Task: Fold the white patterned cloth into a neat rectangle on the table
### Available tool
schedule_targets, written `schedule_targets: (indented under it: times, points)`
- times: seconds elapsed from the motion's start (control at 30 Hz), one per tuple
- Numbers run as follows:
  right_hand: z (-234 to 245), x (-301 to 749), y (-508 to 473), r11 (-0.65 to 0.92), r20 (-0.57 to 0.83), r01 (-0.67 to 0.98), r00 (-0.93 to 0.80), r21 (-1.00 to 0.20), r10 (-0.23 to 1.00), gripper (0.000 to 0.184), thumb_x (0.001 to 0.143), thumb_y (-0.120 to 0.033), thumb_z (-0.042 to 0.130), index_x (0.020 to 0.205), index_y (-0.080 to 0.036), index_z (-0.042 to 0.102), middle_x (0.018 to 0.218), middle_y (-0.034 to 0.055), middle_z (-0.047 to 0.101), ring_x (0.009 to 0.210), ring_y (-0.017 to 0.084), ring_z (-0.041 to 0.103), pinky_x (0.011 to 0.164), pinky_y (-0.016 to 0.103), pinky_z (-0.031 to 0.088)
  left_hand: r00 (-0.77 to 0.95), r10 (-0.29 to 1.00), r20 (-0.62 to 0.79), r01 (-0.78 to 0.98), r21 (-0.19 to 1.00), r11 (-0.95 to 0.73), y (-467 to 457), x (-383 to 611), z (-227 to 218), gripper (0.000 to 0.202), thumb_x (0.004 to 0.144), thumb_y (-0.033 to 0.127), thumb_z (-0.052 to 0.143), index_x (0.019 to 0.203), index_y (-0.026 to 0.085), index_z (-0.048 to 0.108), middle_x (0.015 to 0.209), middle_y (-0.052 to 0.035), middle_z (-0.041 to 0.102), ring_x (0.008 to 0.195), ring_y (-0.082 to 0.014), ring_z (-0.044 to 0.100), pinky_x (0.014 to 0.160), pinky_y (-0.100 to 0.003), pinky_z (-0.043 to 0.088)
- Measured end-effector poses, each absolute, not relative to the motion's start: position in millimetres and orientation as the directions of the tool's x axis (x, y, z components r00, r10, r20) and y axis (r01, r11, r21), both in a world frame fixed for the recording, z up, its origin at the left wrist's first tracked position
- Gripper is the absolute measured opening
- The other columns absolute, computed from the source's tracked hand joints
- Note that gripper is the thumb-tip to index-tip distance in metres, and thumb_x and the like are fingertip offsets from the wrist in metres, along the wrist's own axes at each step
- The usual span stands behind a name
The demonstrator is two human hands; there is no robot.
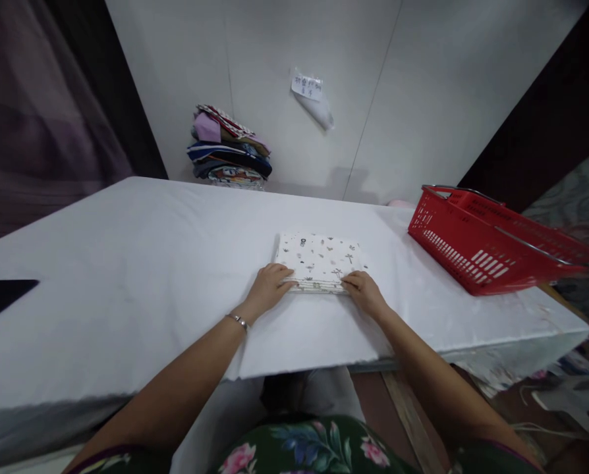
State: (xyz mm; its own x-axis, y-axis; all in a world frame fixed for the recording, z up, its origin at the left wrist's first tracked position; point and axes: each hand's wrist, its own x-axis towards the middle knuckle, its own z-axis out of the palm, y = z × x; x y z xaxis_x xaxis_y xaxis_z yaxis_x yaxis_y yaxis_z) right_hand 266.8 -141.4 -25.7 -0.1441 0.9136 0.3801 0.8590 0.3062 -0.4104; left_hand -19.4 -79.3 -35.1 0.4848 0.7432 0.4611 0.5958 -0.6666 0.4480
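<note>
A white cloth with small printed figures [319, 255] lies folded in a flat rectangle on the white-covered table [141, 276], its layered edge facing me. My left hand [271, 283] grips the near left corner, thumb and fingers closed about the layers. At the near right corner, my right hand [364, 289] pinches the same edge between thumb and fingers. A silver bracelet [238, 320] circles my left wrist. What kind of article the folded cloth is, I cannot tell.
A red plastic basket [465, 240] stands at the table's right side. Several folded fabrics are stacked in a pile [230, 148] at the back by the wall. A flat black object [2, 297] rests at the left edge. A paper note [307, 87] hangs on the wall.
</note>
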Motion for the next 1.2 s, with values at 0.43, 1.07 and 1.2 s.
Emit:
schedule_targets:
  times: [0.43, 1.07, 1.2]
  points:
    - [-30, 267, -137, 0.223, 0.334, 0.797, -0.029, -0.561, 0.942, 0.016, 0.079, -0.022, 0.054, 0.082, -0.023, 0.070, 0.083, 0.0040, 0.064, 0.083, 0.019, 0.056, 0.075, 0.033, 0.042, 0.570, 0.710, 0.413, 0.611, 0.365, -0.703, -72, -9, -20, 0.019, 0.085, 0.028, 0.051, 0.076, 0.023, 0.067, 0.081, -0.0004, 0.062, 0.083, -0.0173, 0.053, 0.080, -0.037, 0.035]
    - [-48, 258, -151, 0.322, 0.567, 0.858, -0.044, -0.400, 0.823, 0.019, 0.086, -0.029, 0.050, 0.096, -0.024, 0.065, 0.095, 0.0056, 0.062, 0.090, 0.021, 0.054, 0.081, 0.038, 0.040, 0.593, 0.629, 0.503, 0.564, 0.299, -0.770, -82, -13, -32, 0.011, 0.085, 0.025, 0.053, 0.091, 0.022, 0.061, 0.089, -0.0020, 0.060, 0.087, -0.0174, 0.051, 0.078, -0.034, 0.038]
    - [-47, 256, -150, 0.299, 0.551, 0.860, -0.025, -0.413, 0.834, 0.019, 0.087, -0.027, 0.047, 0.088, -0.023, 0.065, 0.091, 0.0049, 0.062, 0.088, 0.021, 0.053, 0.081, 0.037, 0.039, 0.580, 0.651, 0.490, 0.588, 0.302, -0.750, -82, -11, -29, 0.015, 0.088, 0.025, 0.049, 0.083, 0.021, 0.062, 0.085, -0.0016, 0.060, 0.083, -0.0165, 0.051, 0.075, -0.033, 0.038]
